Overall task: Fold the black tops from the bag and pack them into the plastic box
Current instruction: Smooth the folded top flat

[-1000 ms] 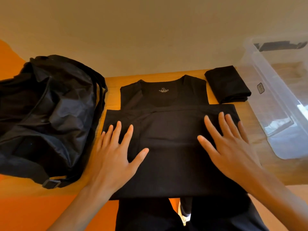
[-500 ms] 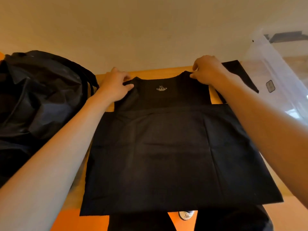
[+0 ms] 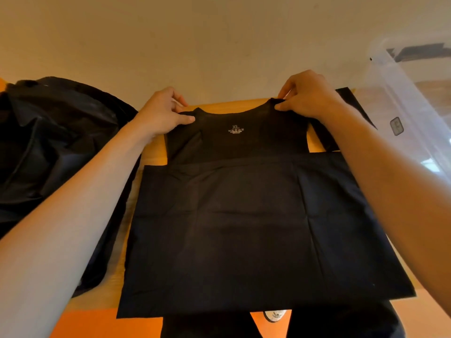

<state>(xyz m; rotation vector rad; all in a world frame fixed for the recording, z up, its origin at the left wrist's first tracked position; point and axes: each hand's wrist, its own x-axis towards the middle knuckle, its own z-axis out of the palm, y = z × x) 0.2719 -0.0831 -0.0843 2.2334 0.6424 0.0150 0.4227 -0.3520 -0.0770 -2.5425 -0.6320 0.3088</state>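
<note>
A black sleeveless top [image 3: 244, 215] lies flat on the wooden table [image 3: 151, 152], its lower half folded up over the chest, an XL print showing at the neck. My left hand [image 3: 163, 113] pinches the left shoulder strap. My right hand [image 3: 307, 96] pinches the right strap and lifts it slightly. A folded black top [image 3: 353, 108] lies behind my right forearm, mostly hidden. The black bag [image 3: 53, 147] slumps at the left. The clear plastic box [image 3: 410, 106] stands at the right.
A beige wall rises just behind the table's far edge. Orange floor [image 3: 97, 325] and my dark trousers and a shoe show below the table's near edge. The bag's strap hangs along the table's left side.
Both hands went from pressing flat on the folded hem to the far shoulder straps, which they now pinch. The straps have lifted a little since half a second ago.
</note>
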